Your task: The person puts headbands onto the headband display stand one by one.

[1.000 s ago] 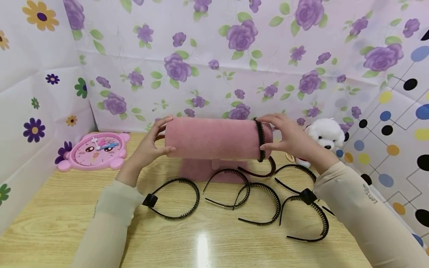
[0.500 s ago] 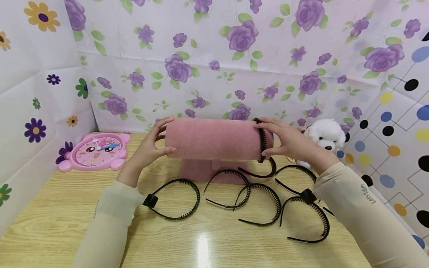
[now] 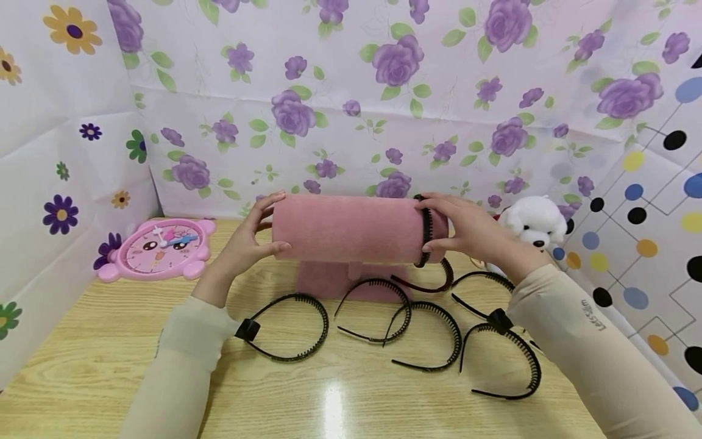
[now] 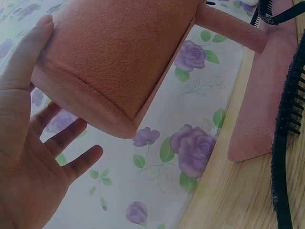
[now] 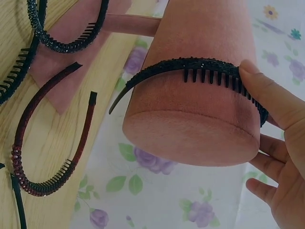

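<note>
A pink plush-covered roll on a stand point(image 3: 345, 228) faces me in the head view. My left hand point(image 3: 241, 238) holds its left end, thumb on the front and fingers toward the top and back. In the left wrist view, several fingers spread out past the roll's end. My right hand point(image 3: 471, 235) grips a black toothed headband point(image 5: 205, 67) that curves over the roll near its right end. The right thumb presses on the band in the right wrist view, while the other fingers are partly hidden behind the roll.
Several black headbands lie on the wooden table point(image 3: 274, 396), including one left headband point(image 3: 323, 329). A dark red headband point(image 5: 21, 129) lies by the stand's base point(image 3: 318, 283). A pink clock point(image 3: 161, 247) stands back left, a white plush dog point(image 3: 534, 219) back right. Patterned sheets surround the table.
The headband's lower end on the roll has shifted slightly left with my right thumb. My left hand stays at the roll's left end.
</note>
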Tool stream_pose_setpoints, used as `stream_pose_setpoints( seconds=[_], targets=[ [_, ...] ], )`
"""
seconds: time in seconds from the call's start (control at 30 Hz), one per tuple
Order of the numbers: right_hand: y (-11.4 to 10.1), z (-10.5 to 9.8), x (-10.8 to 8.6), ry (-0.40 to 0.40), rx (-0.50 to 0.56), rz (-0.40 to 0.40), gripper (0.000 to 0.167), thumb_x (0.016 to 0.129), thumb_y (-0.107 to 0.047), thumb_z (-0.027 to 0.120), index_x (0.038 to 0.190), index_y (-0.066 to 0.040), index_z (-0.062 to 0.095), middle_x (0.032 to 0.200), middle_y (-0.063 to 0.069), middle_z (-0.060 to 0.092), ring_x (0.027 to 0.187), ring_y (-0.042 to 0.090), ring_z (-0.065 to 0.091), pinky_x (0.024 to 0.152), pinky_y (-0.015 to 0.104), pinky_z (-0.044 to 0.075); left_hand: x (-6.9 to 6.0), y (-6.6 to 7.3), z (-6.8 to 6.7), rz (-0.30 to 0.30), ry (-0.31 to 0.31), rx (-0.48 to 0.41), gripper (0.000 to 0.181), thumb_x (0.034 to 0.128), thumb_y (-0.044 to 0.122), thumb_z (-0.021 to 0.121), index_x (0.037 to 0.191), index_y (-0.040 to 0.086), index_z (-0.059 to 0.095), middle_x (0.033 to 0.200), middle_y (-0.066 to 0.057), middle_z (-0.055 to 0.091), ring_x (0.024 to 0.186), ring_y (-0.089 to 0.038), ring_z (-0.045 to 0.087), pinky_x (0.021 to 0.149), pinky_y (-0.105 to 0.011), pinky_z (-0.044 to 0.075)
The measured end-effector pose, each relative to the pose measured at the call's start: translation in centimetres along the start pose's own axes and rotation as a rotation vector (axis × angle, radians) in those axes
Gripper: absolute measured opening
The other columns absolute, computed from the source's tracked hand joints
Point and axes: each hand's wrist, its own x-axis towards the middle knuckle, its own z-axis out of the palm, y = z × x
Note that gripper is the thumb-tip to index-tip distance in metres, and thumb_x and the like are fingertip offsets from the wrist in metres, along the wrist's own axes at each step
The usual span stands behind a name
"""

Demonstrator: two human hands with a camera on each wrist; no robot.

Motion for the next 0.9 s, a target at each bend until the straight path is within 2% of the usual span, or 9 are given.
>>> stream_pose_setpoints(
  seconds=[0.4, 0.9],
  targets=[
    [-0.4, 0.2, 1.3, 0.01, -0.015, -0.073, 0.072, 0.078, -0.036, 0.078, 0.14, -0.018, 0.047, 0.146, 0.015, 0.047, 0.13, 0.039, 0.045, 0.109, 0.058, 0.033, -0.2, 0.0, -0.1, -0.017, 0.001, 0.0, 0.084, 0.0816, 0.0, 0.072, 0.15, 0.019, 0.028, 0.158, -0.005, 0.025, 0.142, -0.036, 0.029, 0.108, -0.054, 0.03],
    [-1.9, 0.1, 3.1, -0.039, -0.014, -0.029, 0.068, 0.079, -0.045, 0.075, 0.138, -0.023, 0.048, 0.136, 0.008, 0.056, 0.123, 0.035, 0.053, 0.105, 0.052, 0.039, 0.0, -0.2, -0.1, -0.02, -0.005, 0.0, 0.084, 0.0822, -0.001, 0.071, 0.151, 0.022, 0.028, 0.159, -0.002, 0.023, 0.142, -0.034, 0.029, 0.109, -0.053, 0.029]
  ],
)
